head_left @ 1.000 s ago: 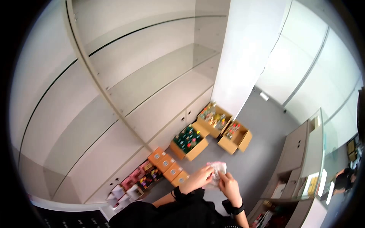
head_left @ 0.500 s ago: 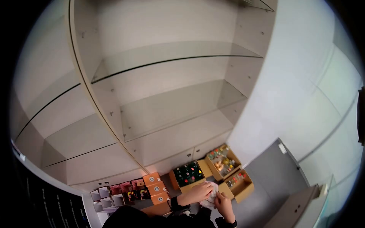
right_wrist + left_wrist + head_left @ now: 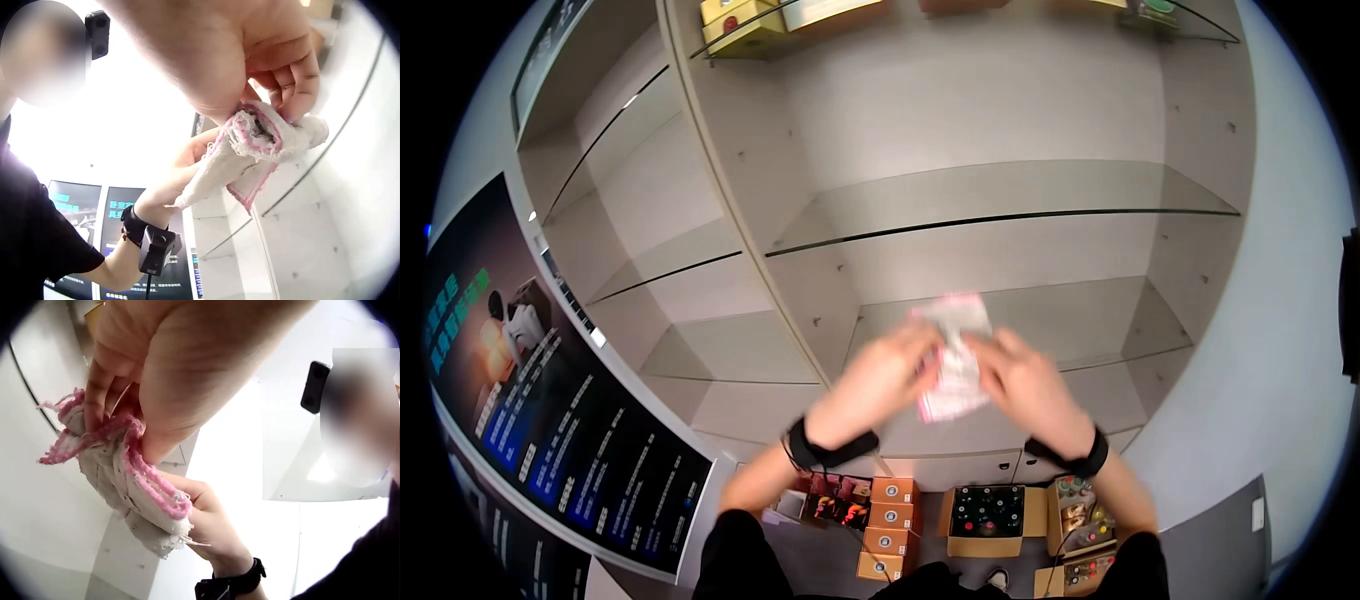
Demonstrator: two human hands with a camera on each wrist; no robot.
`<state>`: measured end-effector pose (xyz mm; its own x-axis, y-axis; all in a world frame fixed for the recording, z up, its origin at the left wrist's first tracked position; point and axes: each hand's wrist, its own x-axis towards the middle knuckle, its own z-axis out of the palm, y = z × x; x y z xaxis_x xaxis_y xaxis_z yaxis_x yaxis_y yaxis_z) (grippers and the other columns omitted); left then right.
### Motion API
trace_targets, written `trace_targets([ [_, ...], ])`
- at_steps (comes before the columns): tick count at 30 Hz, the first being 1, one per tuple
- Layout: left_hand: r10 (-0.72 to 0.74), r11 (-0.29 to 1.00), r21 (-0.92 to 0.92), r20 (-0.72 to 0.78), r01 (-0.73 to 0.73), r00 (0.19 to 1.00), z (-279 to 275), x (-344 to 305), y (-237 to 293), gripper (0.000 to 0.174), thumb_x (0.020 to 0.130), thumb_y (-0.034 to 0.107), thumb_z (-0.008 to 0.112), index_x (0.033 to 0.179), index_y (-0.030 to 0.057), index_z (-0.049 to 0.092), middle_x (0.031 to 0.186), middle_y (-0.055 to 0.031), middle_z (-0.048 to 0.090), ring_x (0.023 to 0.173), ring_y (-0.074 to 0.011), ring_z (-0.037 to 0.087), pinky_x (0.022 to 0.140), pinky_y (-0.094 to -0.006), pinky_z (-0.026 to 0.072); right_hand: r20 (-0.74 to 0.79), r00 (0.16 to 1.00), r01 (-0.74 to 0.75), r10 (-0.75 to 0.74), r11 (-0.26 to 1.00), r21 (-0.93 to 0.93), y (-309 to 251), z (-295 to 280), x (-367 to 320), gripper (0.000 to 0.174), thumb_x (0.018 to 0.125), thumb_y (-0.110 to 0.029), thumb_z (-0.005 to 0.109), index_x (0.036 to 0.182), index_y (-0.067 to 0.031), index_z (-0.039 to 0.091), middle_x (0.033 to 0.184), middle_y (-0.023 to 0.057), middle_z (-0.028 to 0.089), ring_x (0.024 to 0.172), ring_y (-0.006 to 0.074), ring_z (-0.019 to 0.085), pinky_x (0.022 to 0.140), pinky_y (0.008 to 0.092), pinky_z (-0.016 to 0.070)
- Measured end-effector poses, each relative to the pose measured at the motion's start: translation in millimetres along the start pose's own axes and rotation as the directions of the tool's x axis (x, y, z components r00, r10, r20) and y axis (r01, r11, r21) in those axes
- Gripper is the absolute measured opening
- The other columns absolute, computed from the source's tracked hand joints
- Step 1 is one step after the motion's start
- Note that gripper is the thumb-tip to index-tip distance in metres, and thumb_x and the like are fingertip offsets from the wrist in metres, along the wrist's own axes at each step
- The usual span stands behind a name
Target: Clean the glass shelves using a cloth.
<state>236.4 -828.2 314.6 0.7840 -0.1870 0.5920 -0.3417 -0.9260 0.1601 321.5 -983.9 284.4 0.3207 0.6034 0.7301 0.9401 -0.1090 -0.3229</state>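
A white cloth with frayed pink edging [image 3: 956, 385] is bunched up between both hands, in front of the glass shelves. My left hand [image 3: 882, 372] grips its left side, and in the left wrist view the thumb and fingers pinch the folded pink edge [image 3: 112, 434]. The right hand [image 3: 1032, 382] holds the other side. In the right wrist view its fingers and thumb pinch a rolled part of the cloth [image 3: 256, 134], the frayed end curling inward. Black bands circle both wrists.
Glass shelves [image 3: 1000, 222] span the cabinet ahead, with boxes [image 3: 745, 25] on the top one. On the floor stand orange boxes [image 3: 892, 515], a carton of dark-green-lidded bottles [image 3: 985, 547] and cartons of small bottles [image 3: 1090, 540]. A dark poster board [image 3: 570, 420] stands at left.
Both hands have risen with the cloth from low above the floor to shelf height. The head view has tilted up and turned left, bringing the poster and upper shelf into sight.
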Motion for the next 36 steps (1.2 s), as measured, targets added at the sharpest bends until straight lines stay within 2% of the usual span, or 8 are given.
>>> trace_targets([
  [3, -0.005, 0.995, 0.097, -0.038, 0.009, 0.999, -51.9, 47.9, -5.1, 0.012, 0.062, 0.005, 0.050, 0.072, -0.0006, 0.045, 0.064, -0.0113, 0.044, 0.056, -0.0201, 0.046, 0.051, -0.0264, 0.0383, -0.109, 0.980, 0.163, -0.166, 0.986, -0.038, 0.7, -16.2, 68.8, 0.025, 0.065, -0.003, 0.044, 0.089, -0.0045, 0.049, 0.074, 0.0136, 0.047, 0.065, 0.0275, 0.048, 0.055, 0.0329, 0.0387],
  [7, 0.004, 0.985, 0.175, -0.077, 0.009, 0.997, -97.8, 88.2, -43.9, 0.014, 0.064, 0.006, 0.049, 0.074, -0.0029, 0.046, 0.060, -0.0120, 0.047, 0.054, -0.0181, 0.047, 0.052, -0.0250, 0.0384, 0.037, 0.928, 0.369, -0.371, 0.901, -0.227, 6.1, -22.0, 167.8, 0.020, 0.066, -0.006, 0.040, 0.081, -0.0009, 0.051, 0.067, 0.0174, 0.049, 0.060, 0.0279, 0.049, 0.054, 0.0338, 0.0394],
  [9, 0.008, 0.957, 0.290, -0.110, 0.025, 0.994, -120.1, 101.2, -70.5, 0.014, 0.063, 0.007, 0.048, 0.073, -0.0029, 0.047, 0.059, -0.0120, 0.048, 0.053, -0.0179, 0.047, 0.052, -0.0250, 0.0384, 0.103, 0.952, 0.304, -0.287, 0.910, -0.283, -3.5, -13.1, 210.3, 0.010, 0.059, -0.006, 0.044, 0.059, -0.0009, 0.052, 0.057, 0.0156, 0.051, 0.055, 0.0281, 0.051, 0.052, 0.0348, 0.0413],
  [13, 0.001, 0.935, 0.352, -0.135, 0.047, 0.991, -145.2, 120.2, -131.7, 0.014, 0.062, 0.009, 0.048, 0.071, -0.0022, 0.048, 0.059, -0.0130, 0.049, 0.054, -0.0216, 0.048, 0.051, -0.0277, 0.0390, 0.254, 0.946, 0.289, -0.203, 0.883, -0.370, 0.0, 24.7, 277.9, 0.011, 0.059, -0.006, 0.044, 0.060, -0.0007, 0.054, 0.061, 0.0177, 0.052, 0.057, 0.0266, 0.053, 0.053, 0.0342, 0.0420],
  [21, -0.389, 0.646, 0.676, -0.108, 0.354, 0.915, -117.3, 122.6, -235.7, 0.015, 0.062, 0.017, 0.051, 0.068, 0.0031, 0.056, 0.071, -0.0138, 0.054, 0.067, -0.0265, 0.053, 0.058, -0.0324, 0.0436, 0.327, 0.927, 0.326, -0.184, 0.826, -0.460, 18.4, 143.6, 329.0, 0.013, 0.064, -0.010, 0.045, 0.069, -0.0041, 0.056, 0.073, 0.0144, 0.054, 0.068, 0.0268, 0.053, 0.059, 0.0336, 0.0430],
  [30, -0.640, 0.704, 0.647, 0.401, 0.292, 0.656, -100.4, 109.4, -277.2, 0.016, 0.059, 0.011, 0.047, 0.069, -0.0007, 0.053, 0.067, -0.0154, 0.054, 0.064, -0.0236, 0.053, 0.053, -0.0304, 0.0413, 0.837, 0.539, 0.355, 0.094, 0.876, -0.327, 29.5, 186.8, 350.4, 0.021, 0.064, -0.012, 0.042, 0.080, -0.0024, 0.050, 0.076, 0.0132, 0.053, 0.063, 0.0237, 0.051, 0.055, 0.0306, 0.0408],
  [32, -0.762, 0.627, 0.643, 0.389, 0.439, 0.518, -103.1, 118.6, -274.7, 0.018, 0.055, 0.009, 0.046, 0.069, -0.0004, 0.053, 0.064, -0.0144, 0.053, 0.063, -0.0240, 0.053, 0.052, -0.0299, 0.0405, 0.832, 0.527, 0.345, 0.172, 0.852, -0.395, 36.4, 197.1, 359.5, 0.022, 0.066, -0.015, 0.041, 0.083, -0.0040, 0.050, 0.076, 0.0104, 0.054, 0.063, 0.0220, 0.051, 0.055, 0.0298, 0.0407],
  [36, -0.725, 0.622, 0.708, 0.362, 0.333, 0.585, -91.7, 131.2, -292.7, 0.014, 0.060, 0.012, 0.044, 0.064, 0.0018, 0.053, 0.059, -0.0118, 0.053, 0.053, -0.0186, 0.053, 0.047, -0.0276, 0.0406, 0.730, 0.641, 0.190, 0.237, 0.873, -0.450, 60.7, 214.5, 371.6, 0.024, 0.054, -0.007, 0.045, 0.075, -0.0044, 0.056, 0.075, 0.0170, 0.052, 0.073, 0.0288, 0.051, 0.061, 0.0314, 0.0406],
])
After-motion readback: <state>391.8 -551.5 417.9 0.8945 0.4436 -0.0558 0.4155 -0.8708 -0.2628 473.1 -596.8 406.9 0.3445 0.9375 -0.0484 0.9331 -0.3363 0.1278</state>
